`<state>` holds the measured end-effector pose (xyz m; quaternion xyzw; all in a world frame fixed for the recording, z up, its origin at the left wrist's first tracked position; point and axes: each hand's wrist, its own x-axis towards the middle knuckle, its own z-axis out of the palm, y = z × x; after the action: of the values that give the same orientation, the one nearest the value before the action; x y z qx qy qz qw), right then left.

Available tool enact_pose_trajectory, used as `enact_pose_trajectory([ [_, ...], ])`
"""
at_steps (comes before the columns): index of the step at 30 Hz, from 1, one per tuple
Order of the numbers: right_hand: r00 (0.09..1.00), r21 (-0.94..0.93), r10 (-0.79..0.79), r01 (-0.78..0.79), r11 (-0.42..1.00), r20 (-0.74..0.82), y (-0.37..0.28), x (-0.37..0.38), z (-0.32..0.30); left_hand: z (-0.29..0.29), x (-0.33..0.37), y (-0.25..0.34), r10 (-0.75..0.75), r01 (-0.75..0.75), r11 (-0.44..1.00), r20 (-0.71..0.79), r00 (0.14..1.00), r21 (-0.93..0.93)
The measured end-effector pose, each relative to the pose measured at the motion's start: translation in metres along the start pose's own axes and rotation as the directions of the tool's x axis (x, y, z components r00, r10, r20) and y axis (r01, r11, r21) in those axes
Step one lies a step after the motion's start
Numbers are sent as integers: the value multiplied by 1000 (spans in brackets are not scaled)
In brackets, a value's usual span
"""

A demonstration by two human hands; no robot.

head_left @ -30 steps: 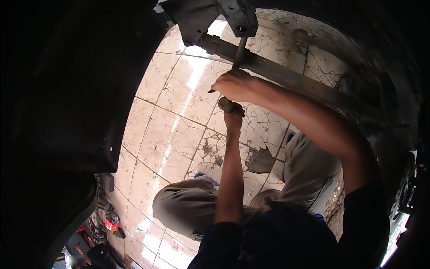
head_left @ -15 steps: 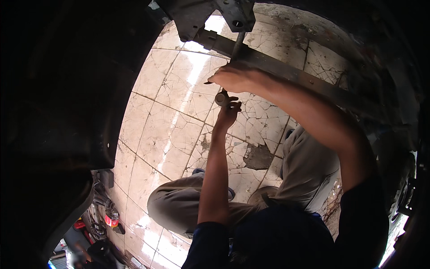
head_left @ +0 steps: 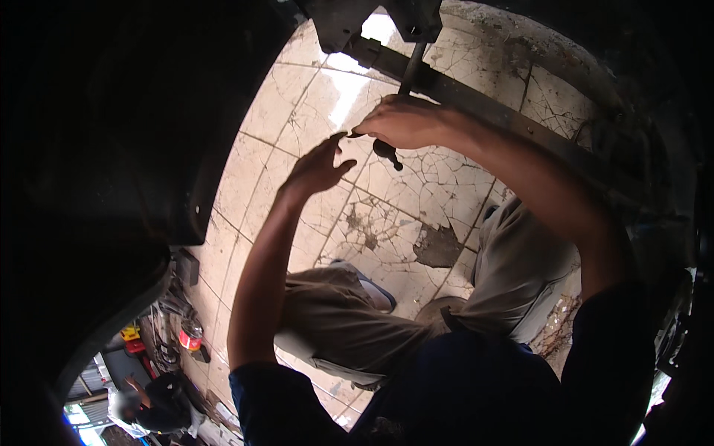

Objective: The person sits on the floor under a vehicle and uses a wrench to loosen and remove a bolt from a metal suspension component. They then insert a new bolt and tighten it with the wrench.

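Observation:
A dark tie rod (head_left: pixel 413 70) comes down from under a metal bracket (head_left: pixel 416 21) at the top. Its round ball-joint end (head_left: pixel 384 149) with a short stud pokes out below my right hand (head_left: pixel 405 123). That hand is closed around the rod, its fingertips pointing left. My left hand (head_left: pixel 320 167) is off the rod, to its left, thumb and fingers apart and palm toward the joint. Its fingertips come close to a small dark bit (head_left: pixel 352 134) at my right fingertips; I cannot tell what that is.
A long dark bar (head_left: pixel 491 111) crosses behind my right arm. Dark bodywork (head_left: pixel 97 149) fills the left side. Cracked tiles (head_left: pixel 260 178) cover the floor beneath. A red-labelled bottle (head_left: pixel 190 339) stands among parts at lower left, where another person (head_left: pixel 160 401) sits.
My left hand has left the ball-joint end and moved left and up, opening. My right hand stays on the rod. The whole view has shifted slightly.

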<state>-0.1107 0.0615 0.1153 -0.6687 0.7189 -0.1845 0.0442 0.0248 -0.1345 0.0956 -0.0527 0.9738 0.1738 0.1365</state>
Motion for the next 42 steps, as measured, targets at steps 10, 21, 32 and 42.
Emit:
enact_pose_trajectory([
  [10,952,-17,92,-92,996,293,-10,-9,3,-4,0,16,190,-179,957,30,981,-230],
  [21,979,80,63,-80,994,194,7,-5,3,8,9,51,119,-133,977,-96,988,-165],
  [32,995,-25,82,-80,996,55,19,-13,5,32,16,47,-69,101,796,76,995,-597],
  [42,941,-195,237,-192,962,244,9,-3,14,36,20,44,-171,205,504,136,976,-839],
])
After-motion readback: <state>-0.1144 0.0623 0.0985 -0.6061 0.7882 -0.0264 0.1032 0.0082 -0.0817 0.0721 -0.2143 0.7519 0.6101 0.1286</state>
